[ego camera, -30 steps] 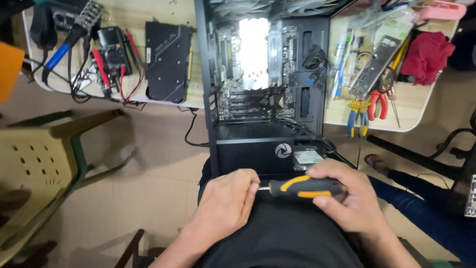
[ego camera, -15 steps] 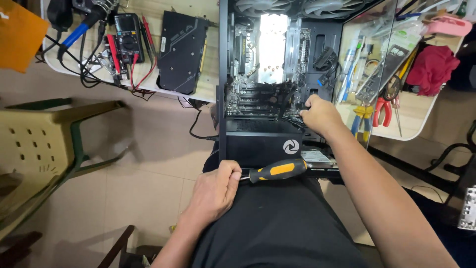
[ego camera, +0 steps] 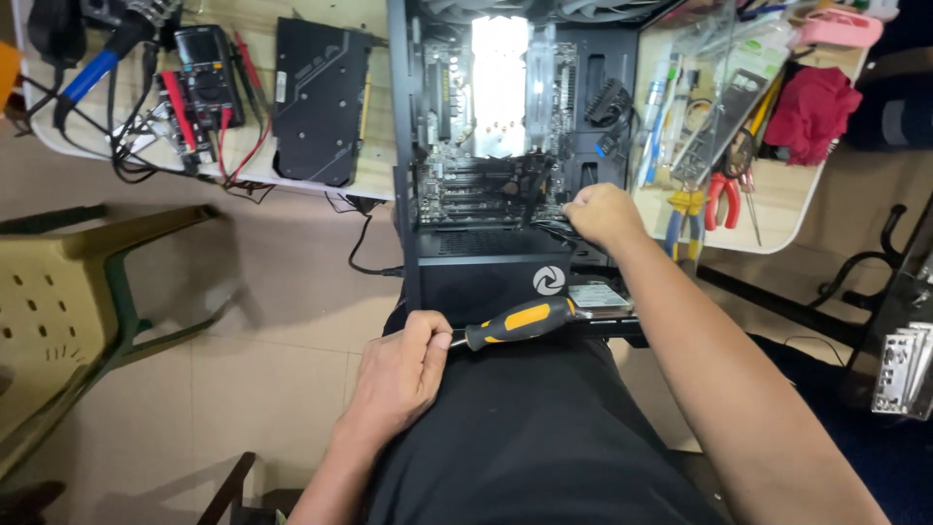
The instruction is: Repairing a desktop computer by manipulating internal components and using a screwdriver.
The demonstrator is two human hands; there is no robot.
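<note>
Nearest, a screwdriver is held by its shaft end in the closed left hand over the lap, its long axis running left to right, handle pointing right. Farther off, the right hand is curled shut on dark cables inside the open computer case, well apart from the tool.

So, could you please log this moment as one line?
left hand: holds screwdriver shaft on lap | right hand: inside open PC case, at cables
</note>
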